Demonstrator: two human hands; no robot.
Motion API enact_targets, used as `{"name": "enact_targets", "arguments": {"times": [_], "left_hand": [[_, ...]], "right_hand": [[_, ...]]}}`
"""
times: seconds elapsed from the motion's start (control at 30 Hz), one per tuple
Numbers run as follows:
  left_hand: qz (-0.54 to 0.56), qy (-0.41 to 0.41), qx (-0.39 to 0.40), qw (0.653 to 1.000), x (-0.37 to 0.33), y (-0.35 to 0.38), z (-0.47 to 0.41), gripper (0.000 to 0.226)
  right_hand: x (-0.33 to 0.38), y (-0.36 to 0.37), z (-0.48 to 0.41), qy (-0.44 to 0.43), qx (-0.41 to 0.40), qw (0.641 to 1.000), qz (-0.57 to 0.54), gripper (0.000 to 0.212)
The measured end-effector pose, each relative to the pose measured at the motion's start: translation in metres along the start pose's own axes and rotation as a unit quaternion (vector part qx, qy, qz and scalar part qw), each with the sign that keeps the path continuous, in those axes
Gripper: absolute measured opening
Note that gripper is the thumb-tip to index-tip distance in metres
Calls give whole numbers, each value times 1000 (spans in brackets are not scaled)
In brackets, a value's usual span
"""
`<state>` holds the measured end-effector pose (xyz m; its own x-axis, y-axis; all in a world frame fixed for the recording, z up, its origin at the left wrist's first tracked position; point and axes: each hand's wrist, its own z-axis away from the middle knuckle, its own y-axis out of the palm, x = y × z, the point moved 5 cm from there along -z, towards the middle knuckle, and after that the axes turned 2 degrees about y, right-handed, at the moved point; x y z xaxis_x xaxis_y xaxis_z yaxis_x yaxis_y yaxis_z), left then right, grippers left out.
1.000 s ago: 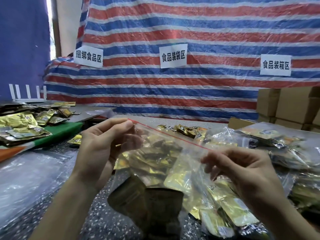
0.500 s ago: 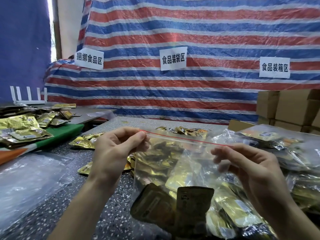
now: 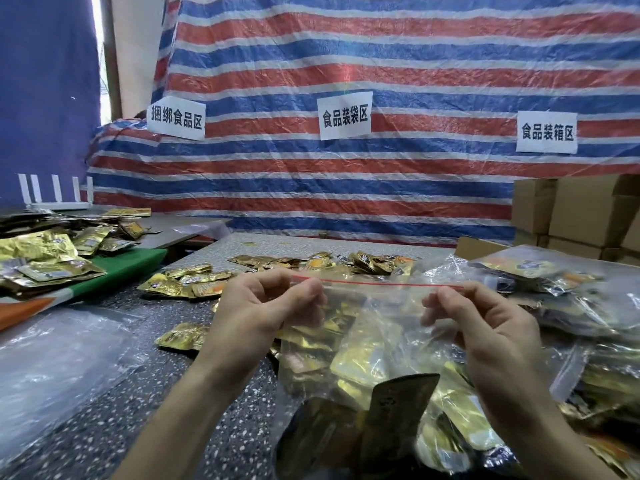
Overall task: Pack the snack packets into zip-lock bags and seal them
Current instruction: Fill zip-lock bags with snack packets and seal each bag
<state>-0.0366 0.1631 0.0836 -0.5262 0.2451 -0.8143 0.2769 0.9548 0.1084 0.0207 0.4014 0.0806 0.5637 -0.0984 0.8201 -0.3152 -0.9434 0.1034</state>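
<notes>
Your left hand pinches the nine o'clock end, and your right hand the three o'clock end, of the red strip topping the clear bag, which holds gold packets above the speckled table.

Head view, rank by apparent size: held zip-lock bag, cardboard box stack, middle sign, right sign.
1. zip-lock bag, inflated by nearness to the camera.
2. cardboard box stack, cut off at the edge.
3. middle sign and right sign: alike, unranked.

Striped tarp behind speckled table; cardboard boxes right; white router left.
</notes>
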Motion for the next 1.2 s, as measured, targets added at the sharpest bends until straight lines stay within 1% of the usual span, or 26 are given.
{"name": "enact_targets", "arguments": {"times": [0.07,0.13,0.17,0.23,0.27,0.33,0.37,0.43,0.47,0.5,0.57,0.6,0.7,0.83,0.93,1.0,1.07,1.13,1.2], "left_hand": [[7,8,-23,1000,1,-4,-1,16],[-1,23,-41,999,1,-8,-2,12],[-7,33,-45,998,0,-9,-2,10],[-16,57,-51,997,-4,-8,-1,10],[-21,69,-50,996,-6,-7,0,10],[-30,87,-46,995,-10,-3,2,12],[-33,96,-45,994,-12,-1,3,13],[-29,107,-47,993,-13,1,4,13],[-22,109,-50,993,-13,2,4,14],[-13,109,-53,993,-13,1,4,15],[5,103,-63,993,-12,-1,3,18],[14,95,-64,993,-11,-1,3,19],[30,81,-42,995,-11,2,4,25],[24,72,-24,997,-11,1,4,31],[-26,103,-12,994,-14,-1,5,32],[-34,127,6,991,-17,2,7,32],[-51,153,17,987,-19,5,8,26],[-78,175,8,981,-19,7,9,18],[-106,198,-15,974,-19,7,11,17]], "right_hand": [[0,-1,0,10,-2,1000,-2,24],[5,-3,1,11,-8,1000,21,21],[11,-3,1,-2,-13,999,51,23],[35,2,0,-70,-14,987,146,26],[50,10,0,-115,4,972,203,27],[77,38,-1,-184,87,928,311,35],[85,55,-3,-191,141,901,364,41],[90,84,-8,-171,228,832,477,48],[90,96,-11,-154,258,800,520,44],[91,104,-13,-138,281,785,535,35],[95,113,-17,-123,305,796,508,21],[96,114,-19,-120,306,803,497,20],[99,115,-24,-110,303,807,495,21],[94,113,-23,-92,295,809,499,22],[92,112,-19,-75,305,822,475,18],[92,111,-18,-74,300,828,468,16],[91,109,-17,-73,300,830,465,16],[90,109,-15,-78,305,828,464,16],[89,111,-12,-91,303,824,469,16]]}}
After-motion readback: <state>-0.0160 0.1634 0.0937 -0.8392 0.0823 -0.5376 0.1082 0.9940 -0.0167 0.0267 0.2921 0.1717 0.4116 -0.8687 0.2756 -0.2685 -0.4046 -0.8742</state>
